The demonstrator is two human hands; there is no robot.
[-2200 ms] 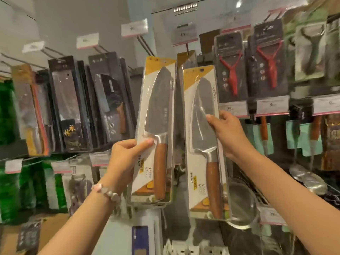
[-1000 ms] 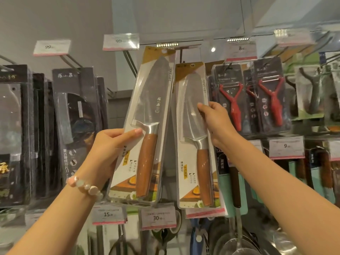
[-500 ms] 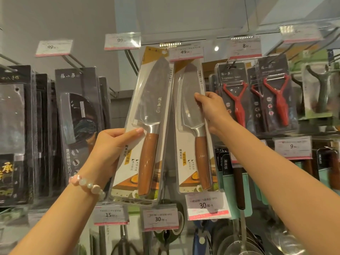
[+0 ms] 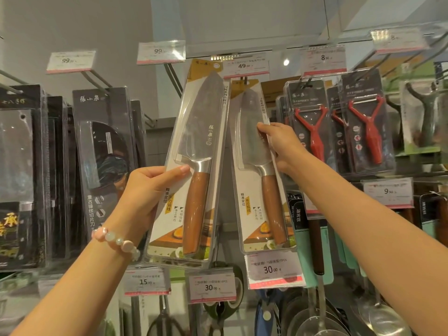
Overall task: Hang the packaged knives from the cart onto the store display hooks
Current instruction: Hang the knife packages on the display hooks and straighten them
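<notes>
Two clear blister packs with white-and-yellow card backing fill the middle of the view, each holding a broad steel knife with a brown wooden handle. The larger-looking left pack [image 4: 194,170] tilts with its top toward one o'clock, its yellow header with a hang hole just below and left of the white price tag reading 49 [image 4: 245,67]. The right pack [image 4: 259,170] leans toward eleven o'clock, its header tucked under that same tag; whether it sits on a hook cannot be told. The packs' upper inner edges nearly meet.

The left hand [image 4: 148,197], wearing a pale bead bracelet [image 4: 116,241], grips the left pack at its nine o'clock edge, thumb laid across the front near the blade's heel. The right hand [image 4: 281,146] grips the right pack's three o'clock edge, fingertips on the blade area.

At nine o'clock hang black boxed cleavers [image 4: 104,154]; at three o'clock, red Y-shaped peelers [image 4: 312,132] in dark packs.
</notes>
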